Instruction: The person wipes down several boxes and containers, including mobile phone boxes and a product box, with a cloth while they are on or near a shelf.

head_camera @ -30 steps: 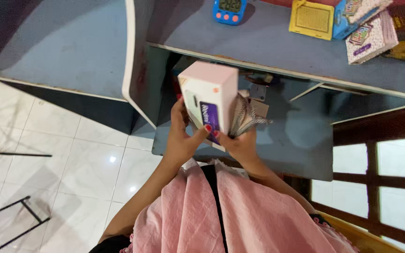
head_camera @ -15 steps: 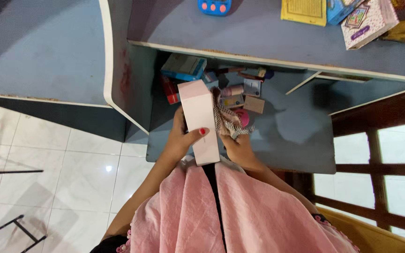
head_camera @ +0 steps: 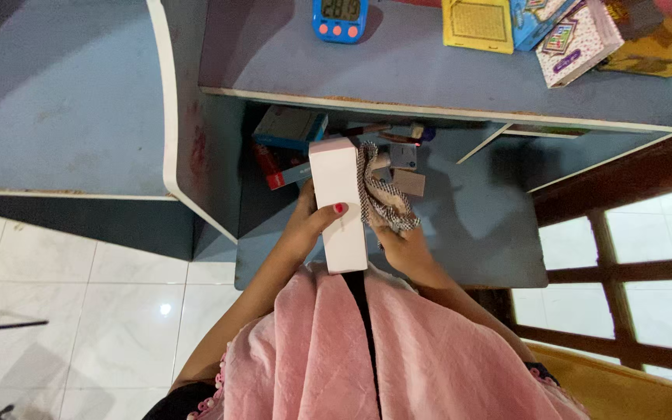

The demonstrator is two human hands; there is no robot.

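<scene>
The left hand (head_camera: 310, 224) holds a tall pale pink box (head_camera: 339, 204) upright over the lower shelf (head_camera: 476, 225) of the blue desk (head_camera: 398, 66), its fingers wrapped round the box's left side and a red-nailed thumb pressed on the front face. Just to the right, the right hand (head_camera: 400, 241) is closed on a checked cloth (head_camera: 379, 193), which is bunched and lies against the right edge of the box. Judging by this, the wiping of the box looks under way rather than finished: the cloth touches only one side, and the box is in hand, not set down anywhere. Both forearms come up from near the body, elbows tucked in by the pink shawl (head_camera: 398, 350), the wrists bent toward each other so the two hands meet above the shelf. Behind the box, at the far end of the shelf, lie a blue carton (head_camera: 289, 127), a red item (head_camera: 270, 167) and a few small boxes I cannot tell apart. On the desk top, far from the hands, stand a blue timer (head_camera: 339, 17) and, to the right, a yellow booklet (head_camera: 476, 23).
</scene>
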